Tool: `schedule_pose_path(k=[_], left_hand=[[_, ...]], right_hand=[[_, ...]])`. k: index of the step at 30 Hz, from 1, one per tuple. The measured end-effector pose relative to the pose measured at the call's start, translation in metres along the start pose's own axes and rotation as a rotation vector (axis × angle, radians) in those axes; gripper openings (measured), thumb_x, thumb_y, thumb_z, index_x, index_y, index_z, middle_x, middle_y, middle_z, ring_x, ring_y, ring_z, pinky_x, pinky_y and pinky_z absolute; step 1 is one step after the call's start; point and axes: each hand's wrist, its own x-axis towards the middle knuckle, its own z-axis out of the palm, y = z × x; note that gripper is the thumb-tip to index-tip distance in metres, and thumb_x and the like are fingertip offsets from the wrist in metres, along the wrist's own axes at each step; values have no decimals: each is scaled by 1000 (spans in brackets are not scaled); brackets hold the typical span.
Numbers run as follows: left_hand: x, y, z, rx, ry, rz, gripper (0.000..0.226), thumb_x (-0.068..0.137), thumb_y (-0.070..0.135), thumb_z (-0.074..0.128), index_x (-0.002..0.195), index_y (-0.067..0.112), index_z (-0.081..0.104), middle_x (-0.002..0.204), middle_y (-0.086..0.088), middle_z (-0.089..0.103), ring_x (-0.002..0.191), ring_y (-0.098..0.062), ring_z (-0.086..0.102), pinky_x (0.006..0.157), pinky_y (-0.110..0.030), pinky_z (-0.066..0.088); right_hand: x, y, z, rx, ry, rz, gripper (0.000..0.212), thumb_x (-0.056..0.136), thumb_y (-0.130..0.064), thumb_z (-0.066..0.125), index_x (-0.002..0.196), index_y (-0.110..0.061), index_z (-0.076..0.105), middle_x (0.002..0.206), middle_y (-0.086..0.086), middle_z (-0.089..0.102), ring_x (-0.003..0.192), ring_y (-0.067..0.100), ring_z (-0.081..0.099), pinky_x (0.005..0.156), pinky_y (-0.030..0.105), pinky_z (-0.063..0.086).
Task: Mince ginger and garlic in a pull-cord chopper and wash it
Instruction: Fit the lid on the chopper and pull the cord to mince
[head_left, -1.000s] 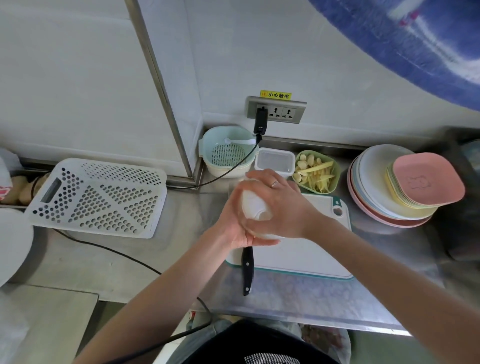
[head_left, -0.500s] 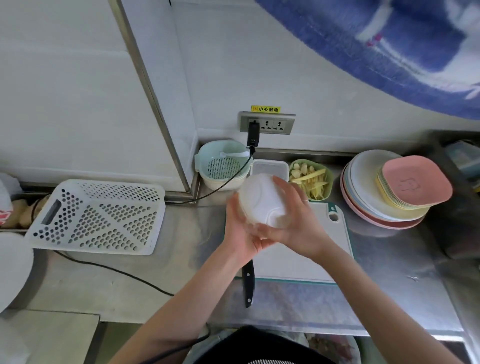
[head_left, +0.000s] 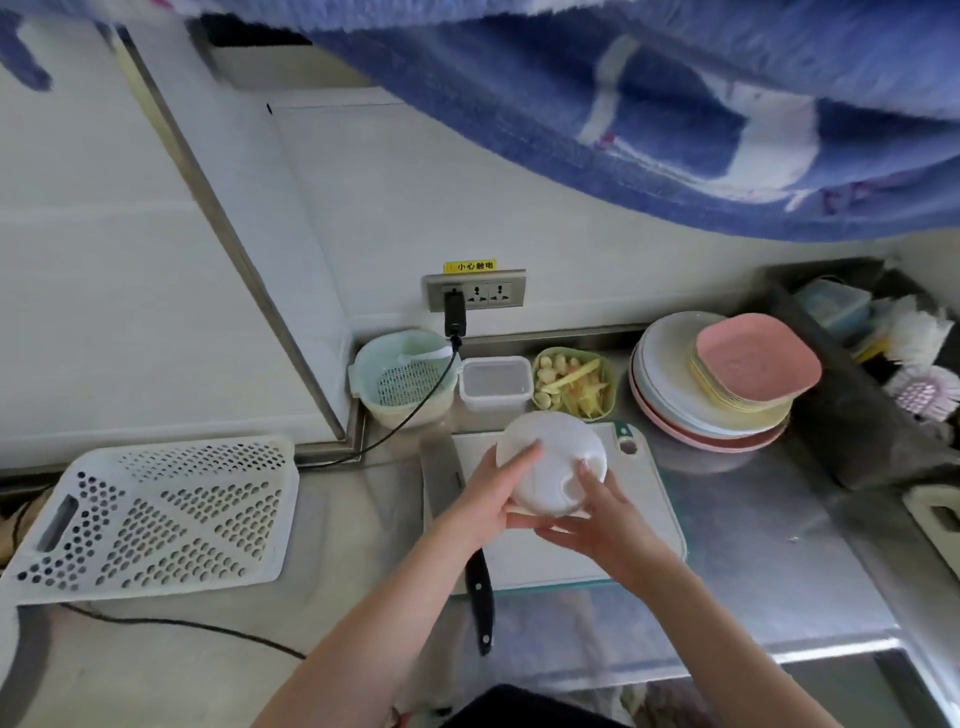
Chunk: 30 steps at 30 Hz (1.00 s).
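Chopper: tilted further since earlier, white top now facing camera.
Gripped between left hand and right hand, both clamped on it.

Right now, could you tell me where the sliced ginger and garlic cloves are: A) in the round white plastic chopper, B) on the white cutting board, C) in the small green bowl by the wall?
C: they fill the small green bowl, behind the white cutting board.

Chopper over cutting board, knife left.
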Motion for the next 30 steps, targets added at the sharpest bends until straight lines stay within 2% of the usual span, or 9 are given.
schedule_pose_path(k=[3,5,7,9,13,17,20,25,30], left_hand=[[14,-11,-3,563,195,222,47,89,41,61,130,24,45,123,-3,55,97,-22,61,75,-38,58],[20,-15,-12,835,80,293,59,93,21,53,146,28,27,147,-11,38,126,-27,46,97,-29,41],[23,-16,-21,956,-113,143,86,84,13,59,150,38,10,159,-12,-6,145,-24,15,103,-24,28],[25,-19,-27,1314,-132,104,108,76,17,70,149,43,-5,152,-15,-31,146,-33,-8,113,-35,20],[34,-17,-18,1953,60,415,119,66,31,83,148,20,-3,151,-24,-29,139,-49,-17,111,-66,2],[51,-10,-3,2128,-123,434,142,58,34,88,141,46,-26,147,-3,-44,137,-45,-26,101,-75,-3],[60,-10,-2,2090,-181,355,129,58,28,87,143,54,-7,151,8,-32,140,-42,-21,101,-71,19],[61,-12,-5,2005,-160,419,105,65,21,76,139,50,7,148,13,-18,139,-41,-14,97,-69,25],[61,-8,-11,2045,-234,425,119,62,31,78,141,52,-8,150,10,-29,140,-43,-17,99,-69,27]], right_hand=[[13,21,5,-37,250,7,48,90,-51,53,128,-22,44,119,9,56,100,26,61,76,35,57],[22,26,13,-177,432,47,46,95,-51,45,124,-15,42,116,11,54,98,33,61,66,35,58],[28,27,19,-412,522,45,52,95,-54,38,119,-8,42,115,16,55,94,41,63,57,37,58],[29,26,20,-822,544,24,58,96,-56,33,116,-3,46,113,20,60,94,40,63,69,42,56],[16,38,8,-1269,638,-229,44,96,-41,43,132,-17,35,129,10,47,106,36,55,80,40,45],[9,37,-4,-1782,227,-554,41,84,-21,62,125,-22,54,141,-1,44,119,25,47,86,38,48],[13,37,-3,-1986,255,-746,36,51,-28,90,82,-22,73,104,-4,70,83,17,66,64,26,51],[25,27,-5,-2015,207,-883,36,40,-24,93,67,-25,69,78,-9,66,67,15,62,64,26,28],[20,14,-17,-1938,50,-771,35,46,-10,85,72,-26,68,72,-11,65,68,17,60,55,22,42]])
